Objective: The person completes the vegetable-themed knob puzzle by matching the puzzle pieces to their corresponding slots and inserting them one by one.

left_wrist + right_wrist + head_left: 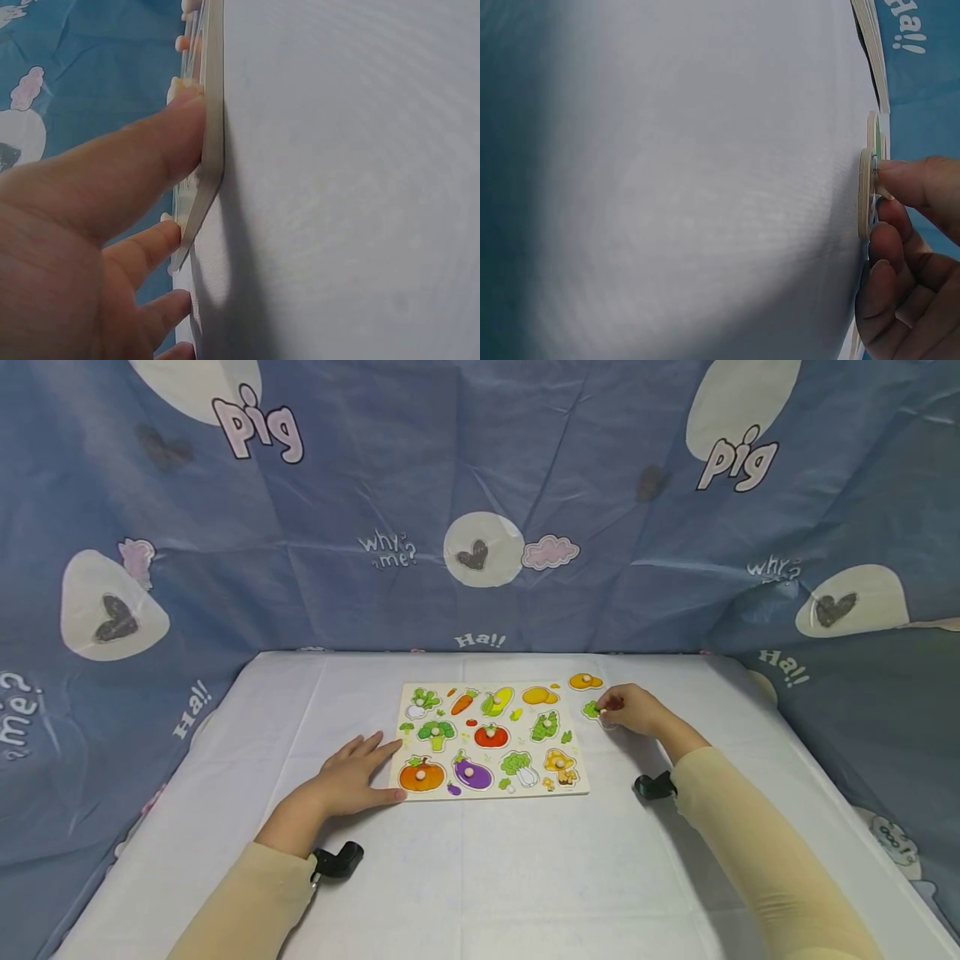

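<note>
A wooden vegetable knob puzzle board (450,794) lies on the white cloth. My left hand (352,781) is spread at its left side, with thumb and forefinger touching the front left corner and left edge. In the left wrist view, the thumb (161,146) rests against the board's edge. Right of the board, my right hand (633,710) pinches a green and white leafy vegetable puzzle piece (590,710), partly hidden by the fingers. The right wrist view shows that piece's wooden side (865,195) close over the cloth.
A potato puzzle piece (585,682) lies beyond my right hand, by the board's far right corner. Knobbed pieces such as the tomato (491,737) and eggplant (472,772) sit in the board. The potato and leafy green pictures (517,765) on it show no knobs.
</note>
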Demonstrator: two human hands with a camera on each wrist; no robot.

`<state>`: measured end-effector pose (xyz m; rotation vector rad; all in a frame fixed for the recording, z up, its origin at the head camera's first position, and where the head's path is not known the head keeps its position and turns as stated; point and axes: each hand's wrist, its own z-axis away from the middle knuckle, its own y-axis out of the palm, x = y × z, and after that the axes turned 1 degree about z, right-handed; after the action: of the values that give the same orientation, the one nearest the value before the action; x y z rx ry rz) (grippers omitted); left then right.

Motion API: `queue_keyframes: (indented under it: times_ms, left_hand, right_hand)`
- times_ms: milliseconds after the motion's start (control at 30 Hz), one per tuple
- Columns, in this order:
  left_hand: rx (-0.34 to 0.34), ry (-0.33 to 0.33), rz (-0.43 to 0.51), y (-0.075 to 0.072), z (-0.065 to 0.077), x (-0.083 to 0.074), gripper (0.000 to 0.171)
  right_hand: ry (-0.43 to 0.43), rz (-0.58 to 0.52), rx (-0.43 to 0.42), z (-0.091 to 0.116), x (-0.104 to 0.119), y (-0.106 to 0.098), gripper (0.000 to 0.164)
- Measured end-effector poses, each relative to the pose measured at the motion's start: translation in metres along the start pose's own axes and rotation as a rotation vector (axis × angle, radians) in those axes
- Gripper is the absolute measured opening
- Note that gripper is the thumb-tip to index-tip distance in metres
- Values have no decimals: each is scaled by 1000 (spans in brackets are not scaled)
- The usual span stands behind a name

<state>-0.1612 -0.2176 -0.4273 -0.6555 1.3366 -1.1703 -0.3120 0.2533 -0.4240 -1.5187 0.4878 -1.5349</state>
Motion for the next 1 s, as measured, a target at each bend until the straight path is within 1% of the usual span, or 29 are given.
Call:
queue_keyframes:
  times_ms: [267,433,733,1000]
  left_hand:
    - [-17,27,9,-1,0,1,92]
    - [-15,31,6,-1,1,2,92]
    - [-13,22,3,-1,1,1,90]
    - [-13,22,-1,0,-1,3,91]
  right_hand:
    - [33,14,16,-3,1,1,13]
    - [58,15,25,-3,3,1,12]
    - [31,17,32,3,9,-3,11]
    - [-17,11,44,14,21,-6,11]
